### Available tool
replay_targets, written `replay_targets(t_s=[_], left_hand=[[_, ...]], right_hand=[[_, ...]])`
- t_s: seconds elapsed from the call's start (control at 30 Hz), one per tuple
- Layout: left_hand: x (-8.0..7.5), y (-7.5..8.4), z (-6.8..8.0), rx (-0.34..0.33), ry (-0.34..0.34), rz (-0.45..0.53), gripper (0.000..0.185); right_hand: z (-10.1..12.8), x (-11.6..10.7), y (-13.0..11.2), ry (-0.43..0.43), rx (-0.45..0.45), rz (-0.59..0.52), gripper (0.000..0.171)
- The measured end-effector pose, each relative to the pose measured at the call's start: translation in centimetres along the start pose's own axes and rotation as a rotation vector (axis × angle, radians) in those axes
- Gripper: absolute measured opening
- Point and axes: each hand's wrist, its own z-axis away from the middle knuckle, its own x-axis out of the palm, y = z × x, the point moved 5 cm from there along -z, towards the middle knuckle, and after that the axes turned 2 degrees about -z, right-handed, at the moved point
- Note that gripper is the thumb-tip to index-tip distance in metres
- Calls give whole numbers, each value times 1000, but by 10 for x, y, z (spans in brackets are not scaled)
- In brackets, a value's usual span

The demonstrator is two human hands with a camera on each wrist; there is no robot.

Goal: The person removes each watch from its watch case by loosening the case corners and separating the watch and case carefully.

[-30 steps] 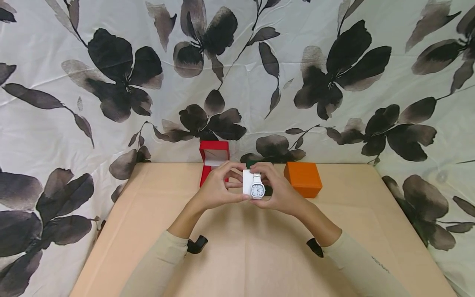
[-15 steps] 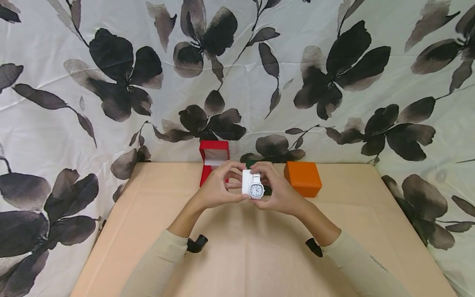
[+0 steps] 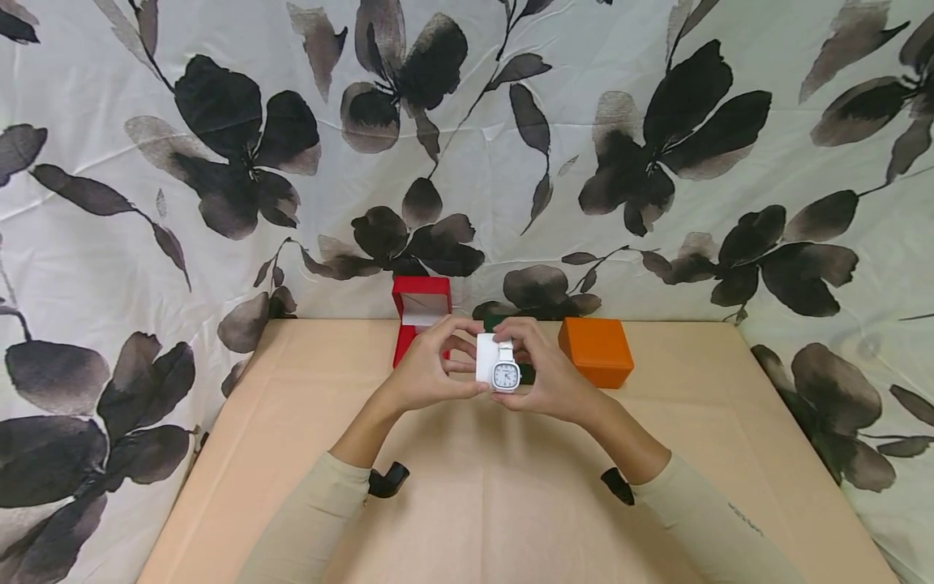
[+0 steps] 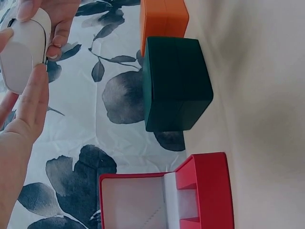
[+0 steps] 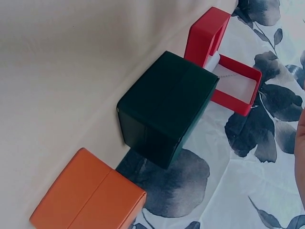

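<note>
A white watch [image 3: 506,375] with a squarish dial sits round a white cushion [image 3: 485,357], raised in front of the boxes in the head view. My left hand [image 3: 419,369] pinches the cushion from the left, thumb below and fingers above. From the right, my right hand [image 3: 558,377] pinches the watch and cushion between thumb and fingers. The left wrist view shows the smooth pale side of the cushion [image 4: 21,57] with fingertips of both hands against it. Only a sliver of the right hand [image 5: 300,157] shows in the right wrist view.
Beyond the hands stand an open red box [image 3: 422,285] with a white lining, a closed dark green box [image 5: 167,102] and a closed orange box [image 3: 597,353]. They line the back of the beige table [image 3: 467,503], before a floral cloth [image 3: 540,49].
</note>
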Motion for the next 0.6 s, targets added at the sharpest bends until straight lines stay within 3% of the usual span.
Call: replay_targets(t_s=[0.6], left_hand=[[2, 0, 0, -7, -25, 41, 71]], right_hand=[[2, 0, 1, -16, -32, -43, 82]])
